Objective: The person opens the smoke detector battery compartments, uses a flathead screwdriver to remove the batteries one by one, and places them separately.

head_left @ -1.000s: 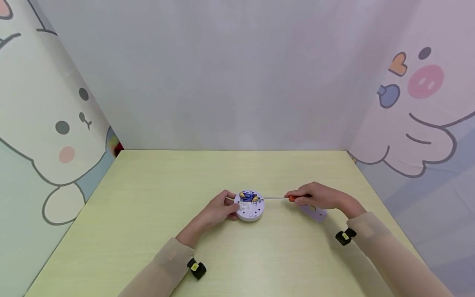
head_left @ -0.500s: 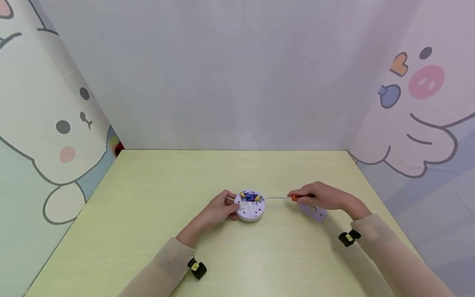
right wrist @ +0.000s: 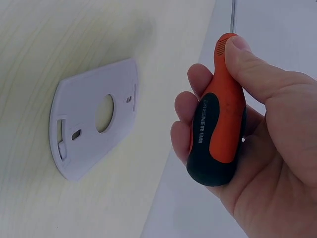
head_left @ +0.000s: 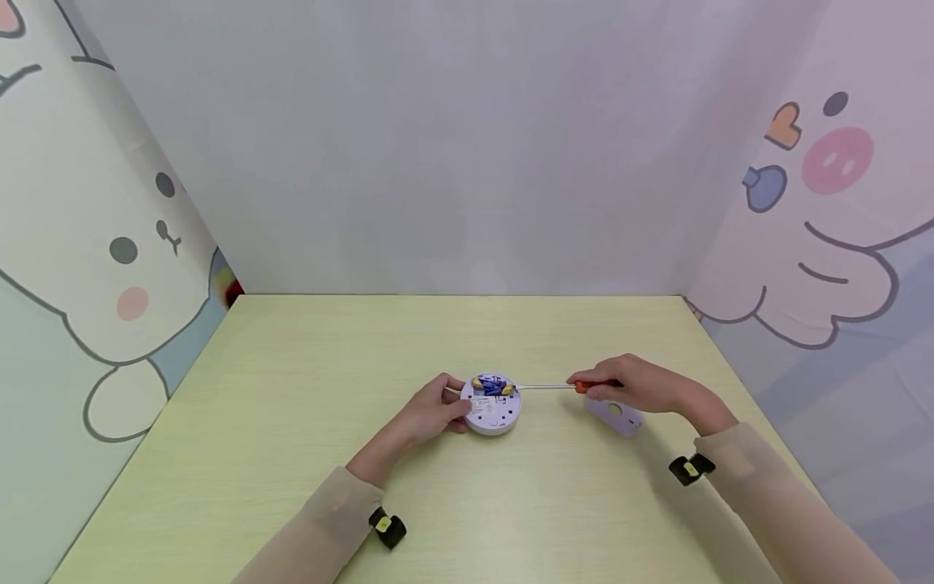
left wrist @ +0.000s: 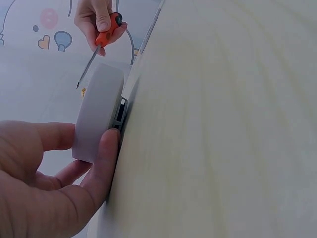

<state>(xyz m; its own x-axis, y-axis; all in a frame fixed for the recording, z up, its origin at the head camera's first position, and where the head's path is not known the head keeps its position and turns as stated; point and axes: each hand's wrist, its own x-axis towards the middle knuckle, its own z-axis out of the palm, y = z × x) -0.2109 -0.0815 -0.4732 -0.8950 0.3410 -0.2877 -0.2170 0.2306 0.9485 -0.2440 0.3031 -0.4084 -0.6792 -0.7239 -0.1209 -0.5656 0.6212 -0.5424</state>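
A round white device [head_left: 490, 415] has blue and yellow parts in an opening on its upper face. My left hand [head_left: 430, 414] grips its left edge between thumb and fingers, seen close in the left wrist view, where the white casing [left wrist: 98, 111] stands between the fingertips. My right hand [head_left: 635, 384] holds a screwdriver by its orange and black handle [right wrist: 218, 124]. From the handle the metal shaft [head_left: 543, 387] points left, its tip at the device's right edge by the yellow part; whether it touches cannot be told.
On the table [head_left: 350, 341], below my right hand, lies a flat white plate [head_left: 616, 418] with a round hole and slots, larger in the right wrist view [right wrist: 94, 119]. Behind the table rises a plain pale backdrop [head_left: 467, 162], with cartoon-printed sheets at both sides.
My right hand and the screwdriver have shifted slightly to the right, its tip moving from over the yellow part toward the device's edge. My left hand and the device have hardly moved.
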